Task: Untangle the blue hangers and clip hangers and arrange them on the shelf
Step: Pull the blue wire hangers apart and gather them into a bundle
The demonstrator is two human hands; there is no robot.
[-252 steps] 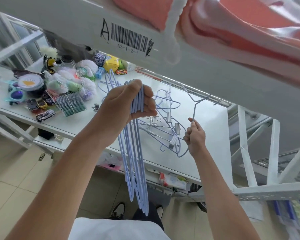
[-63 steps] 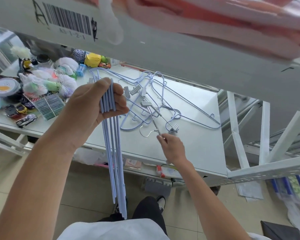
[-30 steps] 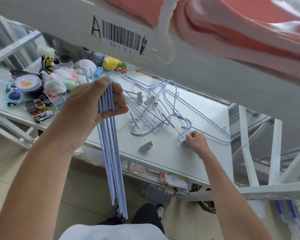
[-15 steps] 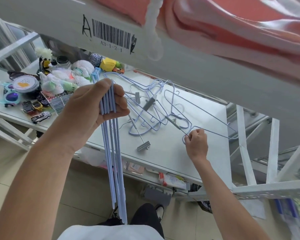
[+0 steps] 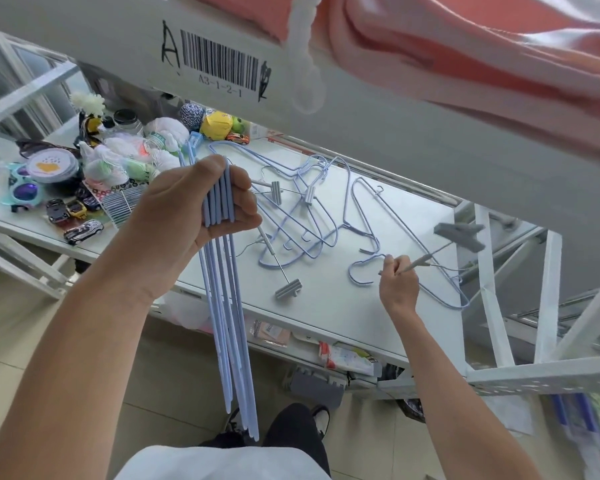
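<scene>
My left hand (image 5: 201,209) is shut on a bundle of several blue hangers (image 5: 232,327) that hang down past the shelf's front edge. My right hand (image 5: 397,282) pinches the metal rod of a clip hanger (image 5: 430,261), lifted off the white shelf (image 5: 329,306), with its grey clip (image 5: 459,233) up at the right. A blue hanger (image 5: 371,233) lies beside that hand, its hook just left of the fingers. A tangle of blue hangers and clip hangers (image 5: 295,216) rests mid-shelf, and one grey clip (image 5: 288,289) lies near the front edge.
Toy cars (image 5: 73,216), sunglasses (image 5: 21,188), bags and small toys (image 5: 132,157) crowd the shelf's left end. The upper shelf beam with a barcode label (image 5: 219,64) hangs overhead, with pink cloth (image 5: 465,46) on it. White rack struts (image 5: 548,306) stand at the right.
My right hand let go of the blue hanger's hook, took the clip hanger's rod and raised it to the right. The left hand's bundle stayed put.
</scene>
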